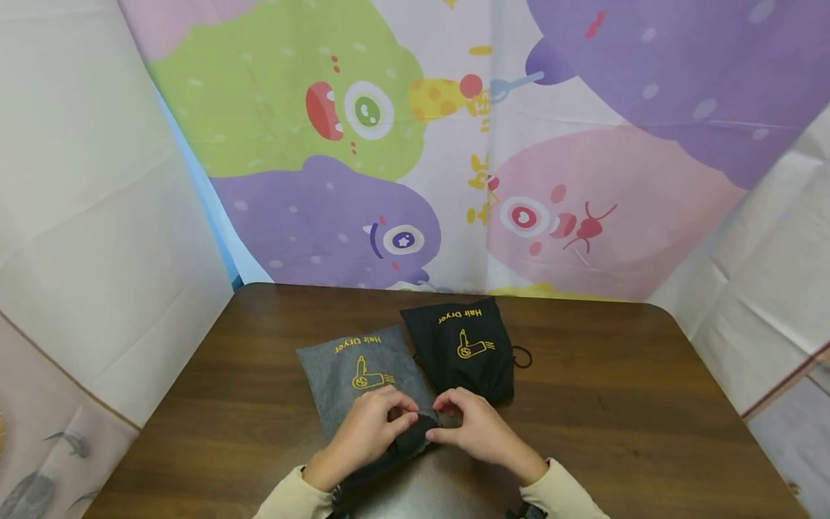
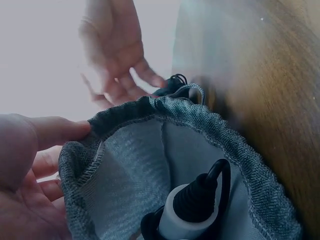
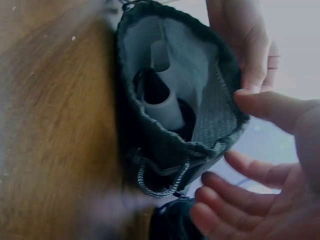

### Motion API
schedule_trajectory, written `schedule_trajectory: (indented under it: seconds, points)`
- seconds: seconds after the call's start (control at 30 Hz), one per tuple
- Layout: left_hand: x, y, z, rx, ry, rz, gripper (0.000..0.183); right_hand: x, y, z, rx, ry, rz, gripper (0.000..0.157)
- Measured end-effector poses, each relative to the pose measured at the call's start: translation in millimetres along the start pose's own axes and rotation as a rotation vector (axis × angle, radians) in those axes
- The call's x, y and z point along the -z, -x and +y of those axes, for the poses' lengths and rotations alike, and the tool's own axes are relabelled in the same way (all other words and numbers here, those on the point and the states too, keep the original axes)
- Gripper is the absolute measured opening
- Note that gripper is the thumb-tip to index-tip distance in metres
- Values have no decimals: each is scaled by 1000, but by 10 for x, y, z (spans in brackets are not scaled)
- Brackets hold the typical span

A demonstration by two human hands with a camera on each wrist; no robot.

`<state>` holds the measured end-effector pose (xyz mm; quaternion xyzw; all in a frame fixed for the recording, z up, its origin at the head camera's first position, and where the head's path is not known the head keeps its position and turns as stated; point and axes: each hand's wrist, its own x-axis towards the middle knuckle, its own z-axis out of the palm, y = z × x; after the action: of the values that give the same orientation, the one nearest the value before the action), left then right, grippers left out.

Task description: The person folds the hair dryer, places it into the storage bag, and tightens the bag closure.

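A grey drawstring bag (image 1: pixel 337 367), printed "Hair Dryer" with a yellow dryer drawing, lies on the table with its mouth toward me. My left hand (image 1: pixel 369 425) pinches the gathered rim (image 2: pixel 122 112) of its mouth. At the rim's other part, my right hand (image 1: pixel 476 432) has its thumb tip touching the edge and its other fingers loosely spread outside. Inside the bag, the left wrist view shows a whitish cylinder (image 2: pixel 172 215) with a ribbed black cord sleeve (image 2: pixel 196 197). A cord loop (image 3: pixel 162 192) hangs outside the mouth.
A black drawstring bag (image 1: pixel 463 360) with the same print lies just right of the grey one, its cord loop (image 1: pixel 522 357) to the right. The brown wooden table (image 1: pixel 616 404) meets a cartoon-printed curtain (image 1: pixel 363 144) behind it, with pale sheets (image 1: pixel 84 180) on both sides.
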<state>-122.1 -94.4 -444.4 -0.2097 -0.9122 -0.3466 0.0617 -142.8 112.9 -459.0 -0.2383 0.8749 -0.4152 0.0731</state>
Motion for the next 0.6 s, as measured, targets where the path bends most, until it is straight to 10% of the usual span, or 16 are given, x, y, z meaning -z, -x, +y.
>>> schedule_trajectory:
  seconds: [0.6]
  points:
    - [-26, 33, -15, -9, 5, -22, 5, -195, -65, 179, -52, 109, -140, 37]
